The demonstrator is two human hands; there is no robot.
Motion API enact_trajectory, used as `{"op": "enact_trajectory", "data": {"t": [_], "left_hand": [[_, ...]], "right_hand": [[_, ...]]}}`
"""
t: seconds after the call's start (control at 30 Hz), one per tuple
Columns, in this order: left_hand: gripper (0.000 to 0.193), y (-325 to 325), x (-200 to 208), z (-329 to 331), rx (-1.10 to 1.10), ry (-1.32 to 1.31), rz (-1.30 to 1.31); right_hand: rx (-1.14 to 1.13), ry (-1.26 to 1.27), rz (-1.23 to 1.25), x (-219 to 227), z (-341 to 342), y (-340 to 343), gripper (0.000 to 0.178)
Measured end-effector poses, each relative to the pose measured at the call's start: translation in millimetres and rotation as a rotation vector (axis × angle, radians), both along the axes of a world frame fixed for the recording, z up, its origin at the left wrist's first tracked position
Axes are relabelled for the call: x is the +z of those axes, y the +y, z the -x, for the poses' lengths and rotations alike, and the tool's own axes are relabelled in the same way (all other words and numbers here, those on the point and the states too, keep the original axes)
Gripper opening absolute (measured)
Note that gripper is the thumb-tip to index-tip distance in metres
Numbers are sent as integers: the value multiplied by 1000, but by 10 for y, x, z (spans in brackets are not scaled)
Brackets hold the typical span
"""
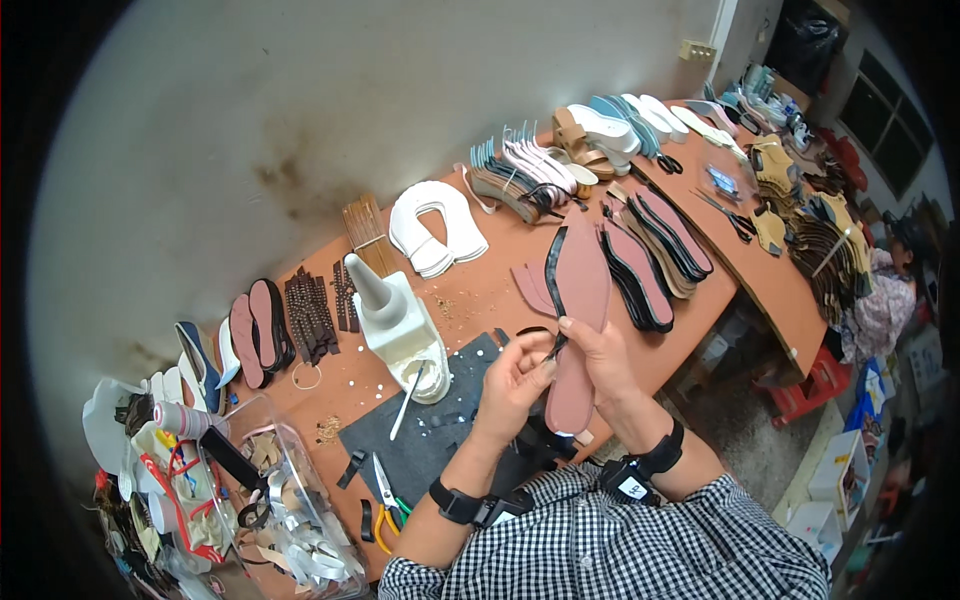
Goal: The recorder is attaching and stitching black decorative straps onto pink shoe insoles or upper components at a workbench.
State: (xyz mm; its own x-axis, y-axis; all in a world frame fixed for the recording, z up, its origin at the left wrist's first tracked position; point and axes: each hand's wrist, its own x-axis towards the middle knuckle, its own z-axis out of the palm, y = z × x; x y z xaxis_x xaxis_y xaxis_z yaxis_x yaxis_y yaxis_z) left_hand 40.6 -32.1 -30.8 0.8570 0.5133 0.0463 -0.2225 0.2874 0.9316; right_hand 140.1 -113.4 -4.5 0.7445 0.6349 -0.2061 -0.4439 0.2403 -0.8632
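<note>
Your right hand (602,362) grips a long pink insole (585,270) near its middle, thumb on top; the broad end reaches away from you beyond the grip, and the narrower rounded end points back toward you. Your left hand (515,380), just left of the insole, pinches a thin black strip (552,272) running along the insole's left edge, above an orange table (490,290).
</note>
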Motion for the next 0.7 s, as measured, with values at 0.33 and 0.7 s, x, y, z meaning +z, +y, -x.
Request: {"op": "enact_trajectory", "data": {"t": [0.33, 0.7], "left_hand": [[5, -39, -32, 11, 371, 35, -789], [12, -46, -48, -10, 274, -87, -928]], "right_hand": [[-98, -36, 34, -112, -70, -13, 16], [-130, 35, 19, -5, -55, -59, 12]]}}
